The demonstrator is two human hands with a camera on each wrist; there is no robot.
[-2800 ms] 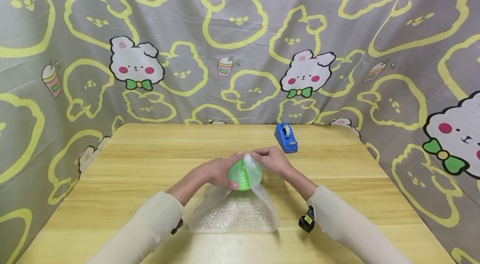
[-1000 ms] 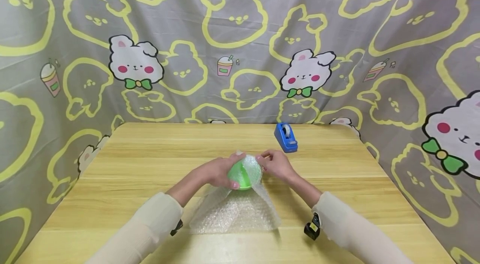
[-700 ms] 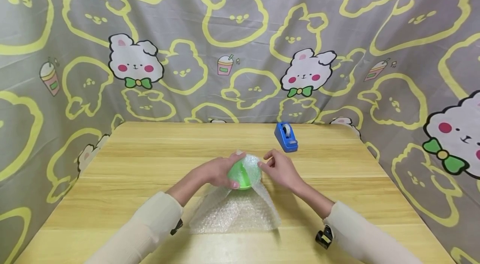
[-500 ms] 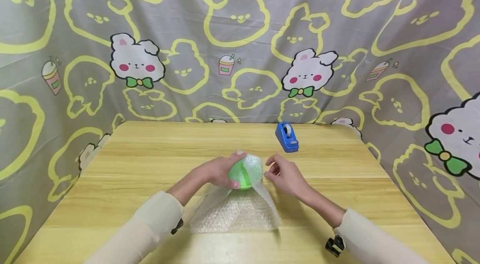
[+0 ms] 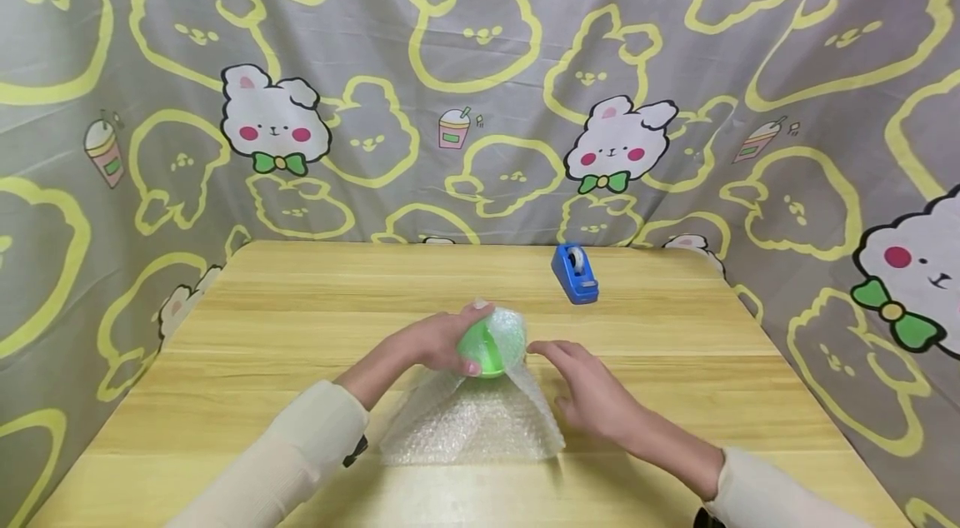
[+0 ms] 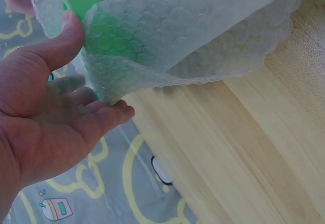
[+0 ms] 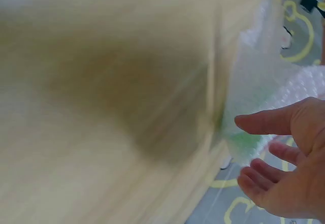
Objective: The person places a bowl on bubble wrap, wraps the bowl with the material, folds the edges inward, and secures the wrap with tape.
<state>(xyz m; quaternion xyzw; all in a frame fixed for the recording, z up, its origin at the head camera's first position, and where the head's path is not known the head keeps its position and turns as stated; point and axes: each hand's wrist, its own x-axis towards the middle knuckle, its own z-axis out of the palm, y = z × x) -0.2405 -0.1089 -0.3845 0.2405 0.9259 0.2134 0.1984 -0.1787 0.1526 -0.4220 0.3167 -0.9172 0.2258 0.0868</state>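
Observation:
A round green bowl-like item [image 5: 491,360] stands at the table's middle, partly covered by folded bubble wrap [image 5: 472,428]. Its green shows bare in a strip between two flaps, and the rest of the sheet spreads toward the near edge. My left hand [image 5: 441,342] holds the wrapped item from the left, thumb on the near side and fingers at the far side. In the left wrist view the thumb presses close to the green rim [image 6: 81,4]. To the right of the wrap, my right hand [image 5: 592,395] is off it, fingers extended and holding nothing.
A blue tape dispenser [image 5: 576,273] with a roll of clear tape stands near the back right of the wooden table [image 5: 315,286]. A grey patterned cloth [image 5: 375,37] hangs behind and at both sides.
My right hand has let go of the wrap's top edge and drawn back to the right and nearer, its fingers straightening. The left hand and the wrapped item have stayed put.

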